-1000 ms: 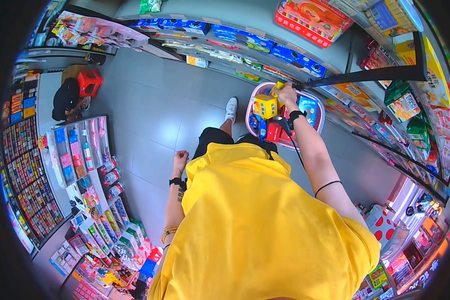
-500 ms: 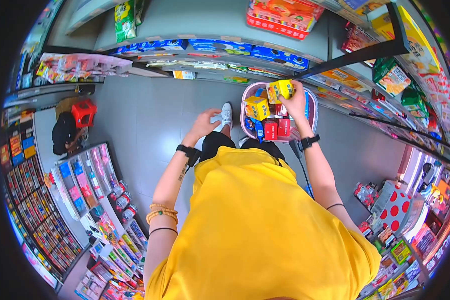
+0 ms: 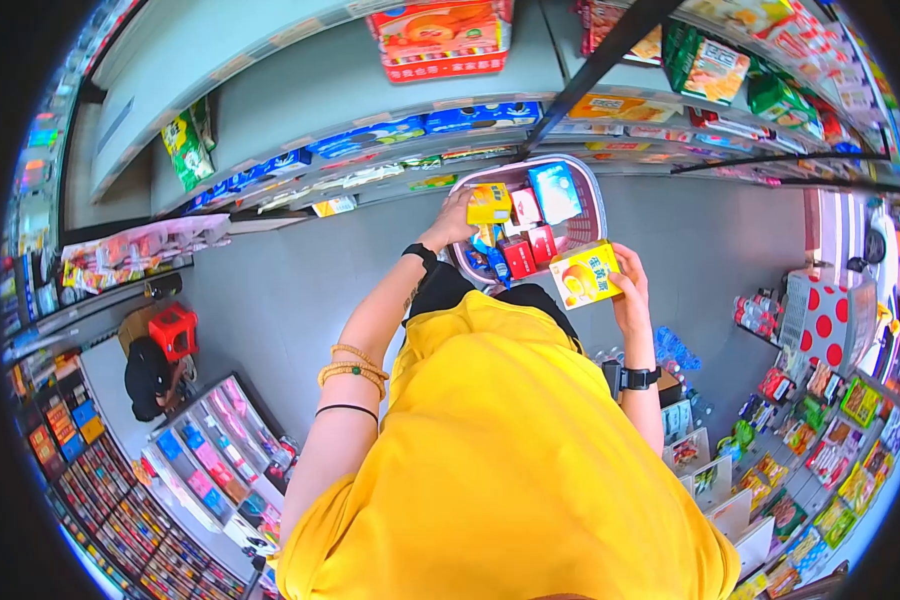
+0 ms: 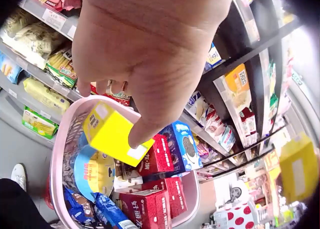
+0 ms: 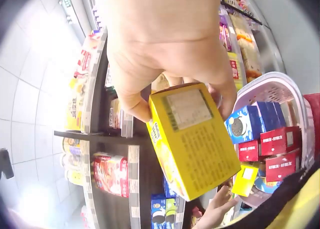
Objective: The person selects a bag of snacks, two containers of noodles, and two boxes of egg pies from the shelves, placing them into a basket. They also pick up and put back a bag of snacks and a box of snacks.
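Observation:
My right hand grips a yellow box by its edge, held beside the basket; in the right wrist view thumb and fingers pinch that yellow box at its top. The left hand holds a second yellow box over the left part of the pink basket. From the left wrist, this yellow box shows with the left thumb against it. Inside the basket lie red boxes, a blue cookie box and blue packets.
Shelves with blue boxes and a large red pack run beyond the basket. A person in black is beside a red stool at the left. Shelved goods stand at the lower right.
The right hand has moved a yellow box out to the basket's near right side. The left hand has reached over to the basket and taken hold of the other yellow box.

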`<state>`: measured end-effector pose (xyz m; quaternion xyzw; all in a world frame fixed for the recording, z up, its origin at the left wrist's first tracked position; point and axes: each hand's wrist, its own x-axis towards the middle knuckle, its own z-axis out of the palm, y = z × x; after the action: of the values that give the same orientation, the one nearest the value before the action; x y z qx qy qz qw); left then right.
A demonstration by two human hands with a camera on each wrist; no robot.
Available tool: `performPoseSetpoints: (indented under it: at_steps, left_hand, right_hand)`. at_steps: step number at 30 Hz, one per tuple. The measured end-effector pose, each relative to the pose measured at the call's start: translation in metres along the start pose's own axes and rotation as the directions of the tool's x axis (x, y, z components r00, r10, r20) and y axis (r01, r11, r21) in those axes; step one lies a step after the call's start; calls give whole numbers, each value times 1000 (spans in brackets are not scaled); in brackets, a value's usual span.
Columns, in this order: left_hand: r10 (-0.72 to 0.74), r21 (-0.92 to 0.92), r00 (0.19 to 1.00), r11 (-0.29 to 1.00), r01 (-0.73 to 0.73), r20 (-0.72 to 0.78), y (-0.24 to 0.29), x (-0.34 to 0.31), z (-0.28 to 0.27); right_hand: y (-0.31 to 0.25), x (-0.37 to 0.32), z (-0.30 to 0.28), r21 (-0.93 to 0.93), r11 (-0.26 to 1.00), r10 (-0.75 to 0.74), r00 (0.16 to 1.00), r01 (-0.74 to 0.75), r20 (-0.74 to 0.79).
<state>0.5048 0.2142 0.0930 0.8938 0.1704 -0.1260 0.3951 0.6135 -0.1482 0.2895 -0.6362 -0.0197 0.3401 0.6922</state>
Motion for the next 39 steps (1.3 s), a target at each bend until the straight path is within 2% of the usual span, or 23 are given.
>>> performPoseSetpoints:
  at_steps: [2,4,7,10,14,16,19,22,23,28,31,34,36,39]
  left_hand:
    - [0,-17,1000,1000,0,-4,-8,8,8]
    - [-15,-35,1000,999,15,-1,-7,13,10]
    - [-91,121,995,989,87,35,-7,21,14]
    - [-87,146,996,986,81,33,-16,26,23]
    - [-52,58,999,997,52,12,-30,33,36]
    - [-53,32,999,998,53,-4,-21,25,28]
    - [-33,114,999,993,29,28,-10,19,21]
    - [-32,162,999,986,35,-19,-5,19,20]
    - [10,178,996,984,6,-92,-3,18,21]
    - [104,296,985,953,-60,-135,-6,26,26]
    - [139,329,983,940,-92,-122,-9,28,27]
    - [127,307,987,947,-89,-103,0,21,12]
    - [101,262,989,963,-70,-108,14,9,-6]
    - [47,100,982,995,-29,-185,22,-9,-27]
  right_hand:
    - [-1,-16,-6,147,989,36,999,-34,-10]
    - [4,-29,-13,154,988,11,999,-6,-32]
    - [12,-42,-21,274,962,15,996,9,-87]
    - [15,-55,-22,414,910,70,990,-12,-125]
    - [18,-66,-25,508,862,84,985,4,-150]
    - [25,-70,-28,548,836,73,984,26,-159]
    - [25,-79,-24,593,804,79,981,43,-178]
    - [26,-88,-18,638,768,73,981,59,-178]
    - [26,-91,-17,644,762,80,979,61,-186]
    - [35,-103,-14,690,720,142,958,71,-248]
    - [49,-110,-22,789,613,231,945,43,-231]
    - [58,-110,-30,714,700,225,952,-10,-208]
    - [44,-97,-25,669,743,155,978,-23,-139]
    - [19,-68,-8,590,806,57,998,-40,-10]
